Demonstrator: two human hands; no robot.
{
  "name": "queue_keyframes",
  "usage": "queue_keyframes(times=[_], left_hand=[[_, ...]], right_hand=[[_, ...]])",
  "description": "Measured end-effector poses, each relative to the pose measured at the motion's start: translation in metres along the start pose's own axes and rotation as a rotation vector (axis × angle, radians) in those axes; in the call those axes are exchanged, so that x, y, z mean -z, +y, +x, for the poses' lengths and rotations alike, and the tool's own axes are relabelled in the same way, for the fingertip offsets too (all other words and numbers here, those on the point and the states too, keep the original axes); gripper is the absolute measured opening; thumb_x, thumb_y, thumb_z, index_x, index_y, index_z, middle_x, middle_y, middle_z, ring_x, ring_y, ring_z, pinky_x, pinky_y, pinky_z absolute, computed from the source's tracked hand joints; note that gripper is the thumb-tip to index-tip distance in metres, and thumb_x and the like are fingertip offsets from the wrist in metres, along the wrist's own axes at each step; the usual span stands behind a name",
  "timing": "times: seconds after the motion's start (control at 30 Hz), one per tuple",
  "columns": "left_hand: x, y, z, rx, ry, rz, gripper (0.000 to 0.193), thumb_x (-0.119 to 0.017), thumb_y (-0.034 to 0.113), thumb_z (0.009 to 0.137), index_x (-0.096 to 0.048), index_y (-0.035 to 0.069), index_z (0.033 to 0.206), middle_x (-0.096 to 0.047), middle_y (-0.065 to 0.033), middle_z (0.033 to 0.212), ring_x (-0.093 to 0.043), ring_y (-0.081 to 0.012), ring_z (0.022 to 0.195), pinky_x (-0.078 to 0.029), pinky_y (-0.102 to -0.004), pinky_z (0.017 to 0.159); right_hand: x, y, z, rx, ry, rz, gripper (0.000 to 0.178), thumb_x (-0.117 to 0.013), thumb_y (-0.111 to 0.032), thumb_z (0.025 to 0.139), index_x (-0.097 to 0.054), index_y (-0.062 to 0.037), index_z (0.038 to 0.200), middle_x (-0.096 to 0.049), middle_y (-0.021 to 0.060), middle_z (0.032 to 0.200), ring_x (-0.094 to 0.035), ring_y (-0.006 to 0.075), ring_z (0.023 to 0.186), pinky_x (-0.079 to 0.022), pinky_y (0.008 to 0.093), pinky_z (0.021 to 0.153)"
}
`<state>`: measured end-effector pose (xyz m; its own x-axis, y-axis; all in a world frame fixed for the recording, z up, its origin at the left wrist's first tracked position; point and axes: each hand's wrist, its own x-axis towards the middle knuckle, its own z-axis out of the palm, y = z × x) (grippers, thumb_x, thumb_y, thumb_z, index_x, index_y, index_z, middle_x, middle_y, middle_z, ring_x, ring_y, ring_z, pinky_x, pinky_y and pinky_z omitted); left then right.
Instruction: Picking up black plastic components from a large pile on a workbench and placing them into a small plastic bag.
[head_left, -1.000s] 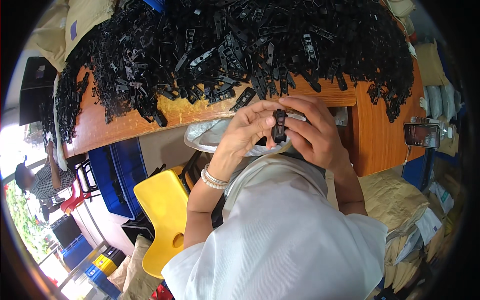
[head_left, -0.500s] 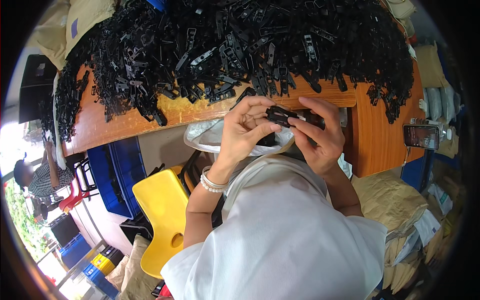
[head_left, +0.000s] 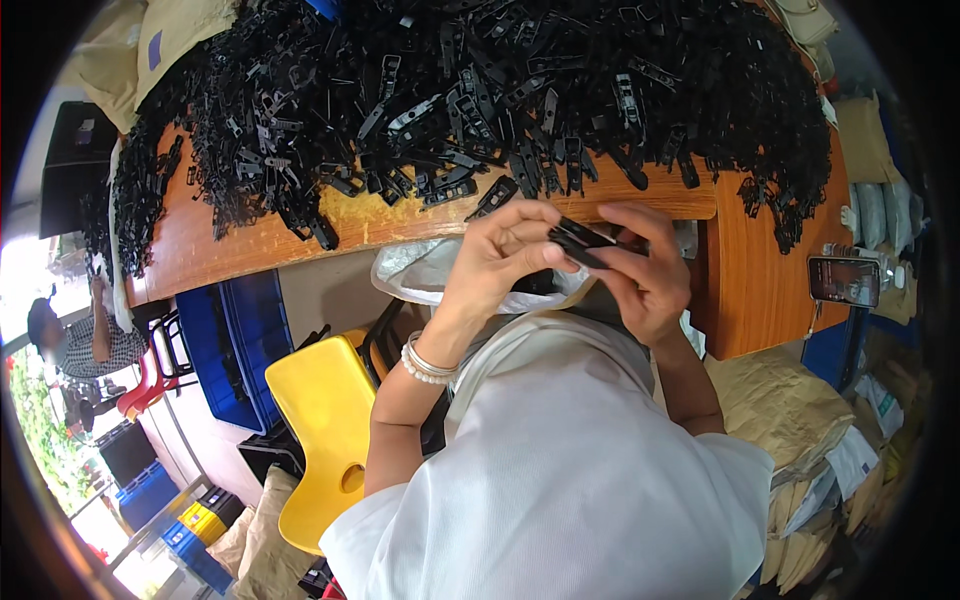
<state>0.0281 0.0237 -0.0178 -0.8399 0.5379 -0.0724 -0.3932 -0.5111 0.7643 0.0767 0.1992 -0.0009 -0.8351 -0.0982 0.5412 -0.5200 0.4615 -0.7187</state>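
Note:
My left hand [head_left: 497, 256] and my right hand [head_left: 643, 268] come together just in front of the table's near edge. Between them is a slim black plastic part [head_left: 574, 242], pinched by the fingertips of both hands. It slants down to the right, and its finer details are blurred. Another black part [head_left: 493, 195] rests on the table edge beyond my left fingers. Below the hands, an open white bag [head_left: 407, 277] hangs by my lap, with something dark inside it.
A large heap of similar black parts [head_left: 480, 100] covers most of the wooden table [head_left: 400, 222]. To the left stand a yellow chair [head_left: 318, 400] and blue bins [head_left: 225, 350]. A phone [head_left: 843, 280] is at the right, above brown sacks [head_left: 780, 400]. Another person [head_left: 95, 340] sits far left.
The black part has turned in my fingers, from showing its open frame to a narrower, more slanted side. My left hand has shifted slightly right.

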Motion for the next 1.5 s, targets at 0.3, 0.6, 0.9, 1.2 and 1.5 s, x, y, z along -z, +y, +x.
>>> queue_keyframes(times=[0.3,0.6,0.9,1.2,1.5], left_hand=[[0.061,0.045,0.077,-0.629,0.194,1.906,0.018,-0.058,-0.004,0.067,-0.06,0.003,0.083,-0.05,-0.01,0.079,-0.054,-0.026,0.069,-0.045,-0.0325,0.055],[0.056,0.074,0.053,-0.457,0.379,1.392,0.007,-0.062,0.003,0.075,-0.059,-0.001,0.081,-0.06,-0.0095,0.079,-0.059,-0.0157,0.058,-0.047,-0.0246,0.053],[0.004,0.054,0.018,0.162,0.133,0.483,0.025,-0.054,0.016,0.086,-0.061,-0.008,0.087,-0.054,-0.0039,0.053,-0.048,-0.0058,0.045,-0.037,-0.0176,0.041],[-0.004,0.029,0.016,0.171,0.126,0.614,0.013,-0.066,0.012,0.077,-0.062,0.0,0.076,-0.05,0.0044,0.056,-0.042,-0.002,0.05,-0.031,-0.0176,0.044],[-0.009,0.034,0.023,0.081,0.014,0.476,0.016,-0.063,0.014,0.079,-0.062,-0.001,0.074,-0.056,0.0013,0.063,-0.047,-0.0039,0.057,-0.034,-0.0181,0.05]], right_hand=[[-0.008,0.004,-0.013,-0.527,0.267,0.44,0.017,-0.053,-0.004,0.084,-0.056,0.0083,0.095,-0.052,0.0095,0.107,-0.049,0.0135,0.094,-0.041,0.0236,0.078],[-0.016,0.019,-0.011,-0.523,0.259,0.404,0.018,-0.059,-0.002,0.08,-0.059,0.0071,0.095,-0.053,0.0083,0.106,-0.053,0.0119,0.089,-0.042,0.0213,0.076],[-0.033,0.008,0.01,-0.603,0.214,0.399,0.015,-0.059,-0.003,0.081,-0.059,0.0077,0.092,-0.061,0.0085,0.084,-0.061,0.012,0.071,-0.045,0.0189,0.061],[-0.03,0.004,0.007,-0.547,0.083,0.441,0.015,-0.061,0.0,0.078,-0.06,0.0066,0.09,-0.059,0.007,0.079,-0.058,0.0106,0.065,-0.044,0.0198,0.06],[-0.03,-0.002,0.018,-0.546,0.163,0.624,0.026,-0.06,-0.005,0.079,-0.057,0.005,0.102,-0.057,0.0092,0.092,-0.056,0.0109,0.066,-0.038,0.0196,0.054]])
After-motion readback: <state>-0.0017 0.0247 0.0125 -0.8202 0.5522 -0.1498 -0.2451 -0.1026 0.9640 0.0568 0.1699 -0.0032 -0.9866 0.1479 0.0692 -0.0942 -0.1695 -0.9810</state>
